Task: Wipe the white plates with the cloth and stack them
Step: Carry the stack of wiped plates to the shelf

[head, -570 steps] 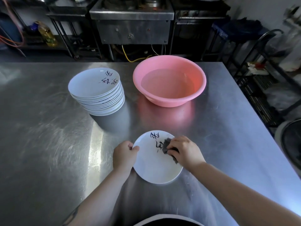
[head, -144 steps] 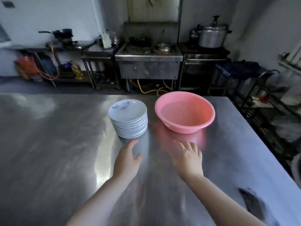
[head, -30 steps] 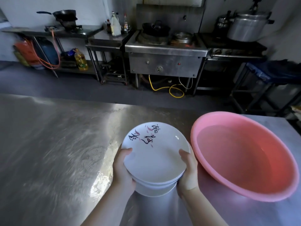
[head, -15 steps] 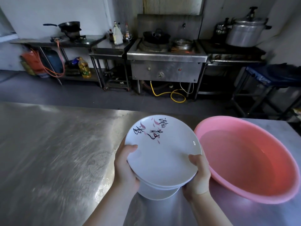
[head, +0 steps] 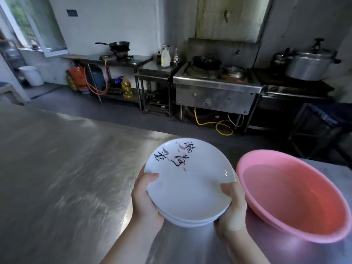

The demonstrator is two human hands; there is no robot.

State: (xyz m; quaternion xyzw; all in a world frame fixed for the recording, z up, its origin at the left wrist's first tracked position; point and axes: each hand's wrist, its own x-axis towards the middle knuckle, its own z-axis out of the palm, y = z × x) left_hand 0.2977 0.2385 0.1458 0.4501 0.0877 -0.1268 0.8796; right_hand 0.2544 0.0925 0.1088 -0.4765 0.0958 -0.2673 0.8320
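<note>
Nineteen seconds back my right hand point(head: 231, 210) was rubbing the cloth over a single plate flat on the steel table point(head: 57, 178), with the stack of white plates point(head: 188, 187) standing beside the pink basin point(head: 293, 195); now both hands grip that stack by its rims, my left hand point(head: 145, 202) opposite the right; over the last second it has risen off the table.

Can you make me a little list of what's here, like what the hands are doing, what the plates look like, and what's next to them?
holding: left hand and right hand grip a stack of white plates, one at each side
top plate: white with dark writing and pink marks
next to it: pink basin with water, on the right
underneath: shiny metal table
cloth: not in view
behind: stove, big metal pot
</note>
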